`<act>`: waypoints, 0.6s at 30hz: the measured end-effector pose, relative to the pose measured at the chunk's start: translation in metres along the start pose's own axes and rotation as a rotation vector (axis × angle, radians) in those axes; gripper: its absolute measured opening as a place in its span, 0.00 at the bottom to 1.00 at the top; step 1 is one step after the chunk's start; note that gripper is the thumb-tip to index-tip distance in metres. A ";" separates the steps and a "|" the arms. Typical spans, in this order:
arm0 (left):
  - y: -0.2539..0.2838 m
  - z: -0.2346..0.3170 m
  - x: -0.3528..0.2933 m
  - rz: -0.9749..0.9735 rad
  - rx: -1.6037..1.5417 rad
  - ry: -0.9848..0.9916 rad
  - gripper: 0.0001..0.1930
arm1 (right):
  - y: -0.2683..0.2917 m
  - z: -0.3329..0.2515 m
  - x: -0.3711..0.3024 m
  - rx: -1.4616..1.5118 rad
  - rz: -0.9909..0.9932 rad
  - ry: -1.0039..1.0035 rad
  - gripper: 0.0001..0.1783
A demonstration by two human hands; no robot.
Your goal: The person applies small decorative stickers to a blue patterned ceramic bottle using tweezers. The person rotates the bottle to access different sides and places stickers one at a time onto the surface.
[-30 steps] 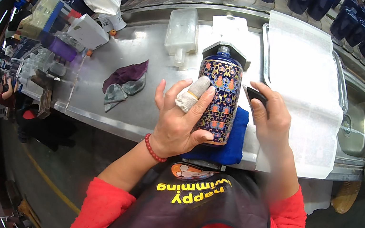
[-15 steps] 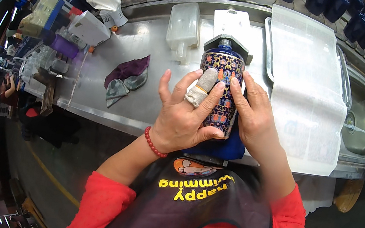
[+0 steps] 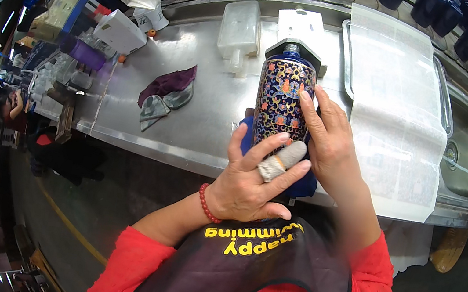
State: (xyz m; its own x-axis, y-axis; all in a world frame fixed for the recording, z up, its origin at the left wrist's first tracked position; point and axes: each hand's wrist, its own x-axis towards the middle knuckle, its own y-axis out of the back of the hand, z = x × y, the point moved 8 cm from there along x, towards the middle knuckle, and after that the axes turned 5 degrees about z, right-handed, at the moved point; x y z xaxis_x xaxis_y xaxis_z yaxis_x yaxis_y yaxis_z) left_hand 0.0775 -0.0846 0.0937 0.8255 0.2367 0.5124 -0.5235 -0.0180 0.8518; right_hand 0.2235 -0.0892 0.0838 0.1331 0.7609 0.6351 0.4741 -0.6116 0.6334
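A tall dark blue vase (image 3: 281, 101) with a dense gold and red flower pattern is held near my chest, above the front edge of a steel counter (image 3: 201, 122). My left hand (image 3: 253, 180) wraps its lower part from the left; one finger wears a white bandage. My right hand (image 3: 328, 140) grips the vase from the right, fingers spread over the pattern. A dark blue cloth (image 3: 301, 185) lies under the vase, mostly hidden by my hands.
A purple and grey rag (image 3: 165, 94) lies left on the counter. A white sheet covers a tray (image 3: 398, 105) at right, beside a sink (image 3: 467, 157). Clear plastic boxes (image 3: 240, 26), a white box (image 3: 120, 33) and a row of dark blue vases (image 3: 453, 19) stand at the back.
The vase has come closer to my chest and turned. My right hand moved from beside it onto its side, and my left hand slid lower around it.
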 end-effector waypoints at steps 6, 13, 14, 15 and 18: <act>0.010 -0.037 0.000 0.114 0.056 0.245 0.37 | -0.001 -0.002 -0.014 0.034 -0.056 -0.009 0.37; 0.014 -0.046 0.027 0.116 0.137 0.152 0.33 | 0.000 -0.004 -0.018 0.040 -0.049 -0.037 0.37; 0.016 -0.047 0.029 0.128 0.121 0.151 0.33 | 0.001 -0.003 -0.018 0.046 -0.048 -0.044 0.38; 0.018 -0.049 0.032 0.132 0.108 0.153 0.33 | 0.001 -0.003 -0.018 0.046 -0.053 -0.047 0.38; 0.020 -0.053 0.037 0.128 0.127 0.130 0.33 | 0.003 -0.002 -0.018 0.047 -0.027 -0.045 0.38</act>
State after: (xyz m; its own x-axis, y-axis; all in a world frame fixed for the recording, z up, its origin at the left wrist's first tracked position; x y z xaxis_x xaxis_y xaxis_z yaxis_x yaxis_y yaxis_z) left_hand 0.0865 -0.0243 0.1239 0.7155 0.3475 0.6060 -0.5850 -0.1762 0.7917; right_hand 0.2205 -0.1054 0.0750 0.1585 0.7868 0.5965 0.5184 -0.5805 0.6279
